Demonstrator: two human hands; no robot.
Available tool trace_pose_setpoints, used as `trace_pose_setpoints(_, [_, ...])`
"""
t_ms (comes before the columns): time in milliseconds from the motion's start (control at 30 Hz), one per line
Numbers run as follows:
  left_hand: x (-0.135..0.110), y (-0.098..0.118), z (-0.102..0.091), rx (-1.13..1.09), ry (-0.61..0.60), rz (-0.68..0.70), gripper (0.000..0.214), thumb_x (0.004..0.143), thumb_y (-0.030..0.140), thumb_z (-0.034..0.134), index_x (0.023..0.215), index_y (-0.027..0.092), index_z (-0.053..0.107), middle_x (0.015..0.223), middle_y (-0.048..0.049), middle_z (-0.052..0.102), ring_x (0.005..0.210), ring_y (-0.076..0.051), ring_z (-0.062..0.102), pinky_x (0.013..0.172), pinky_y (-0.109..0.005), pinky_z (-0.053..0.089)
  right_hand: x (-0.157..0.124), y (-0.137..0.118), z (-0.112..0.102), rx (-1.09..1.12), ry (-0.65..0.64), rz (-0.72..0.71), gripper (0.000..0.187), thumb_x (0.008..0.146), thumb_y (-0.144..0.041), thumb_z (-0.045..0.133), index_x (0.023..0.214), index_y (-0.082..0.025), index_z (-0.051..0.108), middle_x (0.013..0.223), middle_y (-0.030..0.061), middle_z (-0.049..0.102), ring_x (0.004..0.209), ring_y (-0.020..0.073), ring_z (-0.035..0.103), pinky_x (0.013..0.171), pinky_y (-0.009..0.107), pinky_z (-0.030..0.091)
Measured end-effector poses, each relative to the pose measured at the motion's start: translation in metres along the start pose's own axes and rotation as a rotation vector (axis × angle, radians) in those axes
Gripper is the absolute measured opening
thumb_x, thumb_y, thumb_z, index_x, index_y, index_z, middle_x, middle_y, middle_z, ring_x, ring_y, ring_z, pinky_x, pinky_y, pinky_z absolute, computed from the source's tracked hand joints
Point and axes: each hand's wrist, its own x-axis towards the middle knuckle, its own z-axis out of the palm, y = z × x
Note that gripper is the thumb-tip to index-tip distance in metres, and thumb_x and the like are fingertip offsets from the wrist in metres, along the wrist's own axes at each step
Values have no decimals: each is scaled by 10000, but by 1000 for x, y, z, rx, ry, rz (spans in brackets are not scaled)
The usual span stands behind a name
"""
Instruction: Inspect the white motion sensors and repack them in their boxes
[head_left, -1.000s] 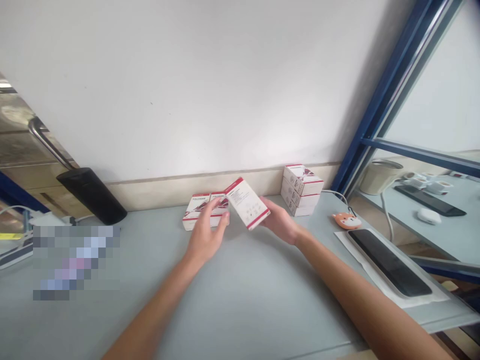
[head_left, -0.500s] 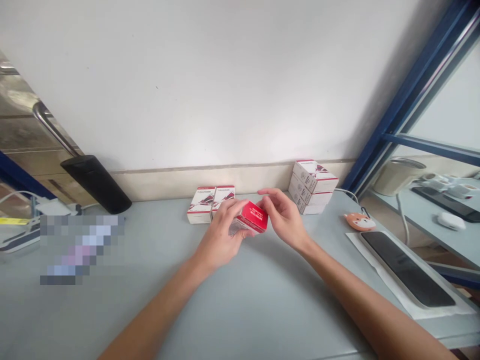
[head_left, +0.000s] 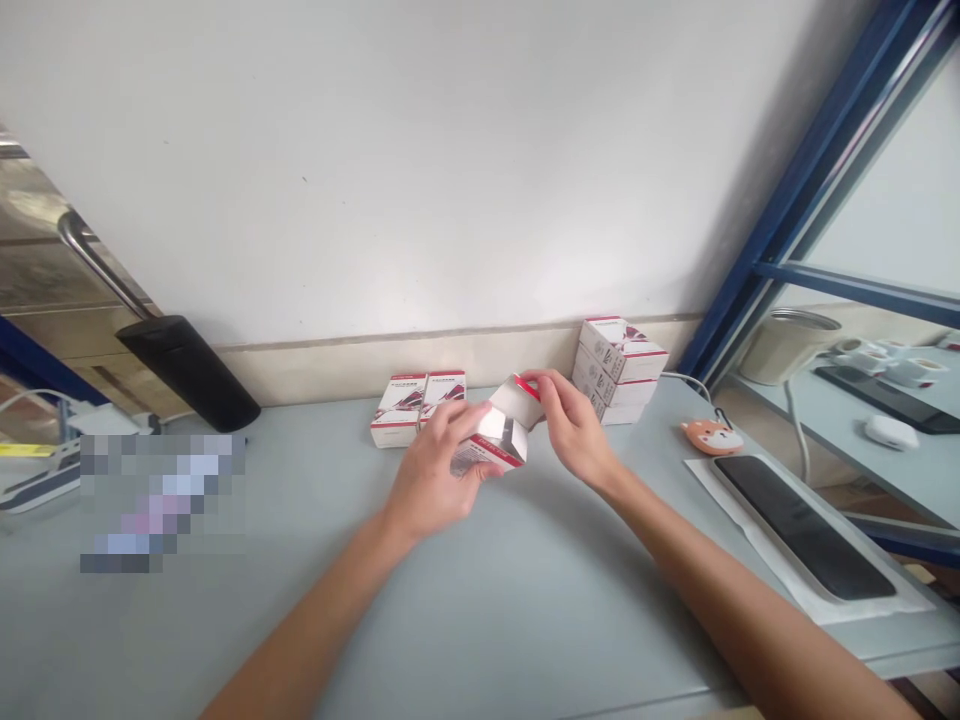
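Observation:
A small red-and-white cardboard box [head_left: 491, 452] is held above the grey table, its end flap [head_left: 516, 397] lifted so the white inside and a bit of dark content show. My left hand [head_left: 436, 470] wraps round the box's left side, thumb below and fingers on top. The fingers of my right hand [head_left: 570, 425] pinch the red edge of the raised flap. Just behind my left hand, two similar boxes [head_left: 401, 410] lie side by side against the wall. Beyond my right hand stands a stack of several like boxes [head_left: 619, 365].
On the right lie a phone [head_left: 802, 525] on a white sheet [head_left: 701, 480] and an orange animal-faced case [head_left: 711, 437]. At the left, a black block on a metal rod [head_left: 187, 370] leans by the wall near a blurred-out patch [head_left: 161, 500]. A mirror [head_left: 885, 300] borders the right side.
The box's red end flap was closed and is now opened upward. My right hand, formerly beside the box, now grips the flap. My left hand still holds the box.

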Motion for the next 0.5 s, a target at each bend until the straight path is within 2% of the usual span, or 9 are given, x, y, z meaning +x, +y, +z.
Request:
trace_pose_setpoints(133, [7, 14, -13, 231, -139, 148, 515, 978, 202, 647, 1427, 423, 524, 1276, -85, 474, 1051, -234, 633, 876, -399, 589, 2, 8, 4, -49, 50, 145, 441, 1076, -576, 362, 1122, -269, 675, 715, -16, 615, 551, 166, 530, 568, 300, 456])
trace_pose_setpoints(200, [10, 25, -19, 293, -261, 167, 476, 987, 173, 602, 1388, 428, 584, 1260, -83, 466, 964, -205, 622, 833, -368, 583, 1, 14, 8, -164, 0, 150, 354, 1072, -494, 397, 1138, -269, 663, 720, -13, 617, 594, 181, 554, 603, 309, 460])
trace_pose_setpoints(267, [12, 33, -22, 328, -384, 172, 477, 967, 132, 582, 1347, 417, 628, 1271, -89, 485, 917, -198, 613, 790, -351, 573, -1, 20, 10, -297, -95, 98, 271, 1052, -373, 430, 1168, -261, 647, 933, 32, 700, 738, 198, 633, 695, 328, 497])
trace_pose_setpoints(333, [13, 38, -24, 359, -464, 179, 438, 943, 103, 569, 1263, 383, 674, 1254, -95, 508, 924, -215, 613, 759, -346, 561, -1, 24, 11, -418, -149, 28, 265, 1029, -277, 435, 1209, -254, 628, 1185, 77, 682, 854, 203, 667, 759, 343, 514])
trace_pose_setpoints(367, [13, 38, -24, 374, -481, 178, 395, 941, 105, 564, 1215, 361, 689, 1234, -97, 514, 914, -218, 610, 740, -342, 554, -1, 25, 10, -459, -138, -7, 272, 1020, -245, 433, 1219, -251, 619, 1244, 89, 651, 867, 198, 667, 766, 345, 517])
trace_pose_setpoints(433, [13, 35, -26, 402, -471, 158, 315, 954, 139, 556, 1167, 327, 691, 1213, -101, 508, 834, -197, 591, 675, -320, 530, -1, 23, 6, -503, -59, -81, 260, 1000, -201, 445, 1193, -249, 611, 1205, 86, 617, 806, 179, 639, 736, 336, 516])
trace_pose_setpoints(500, [12, 29, -29, 431, -415, 122, 288, 971, 185, 559, 1197, 320, 675, 1218, -101, 490, 746, -162, 551, 601, -290, 487, -1, 20, 1, -514, 24, -192, 225, 975, -161, 467, 1104, -253, 628, 1100, 64, 586, 745, 163, 587, 703, 319, 506])
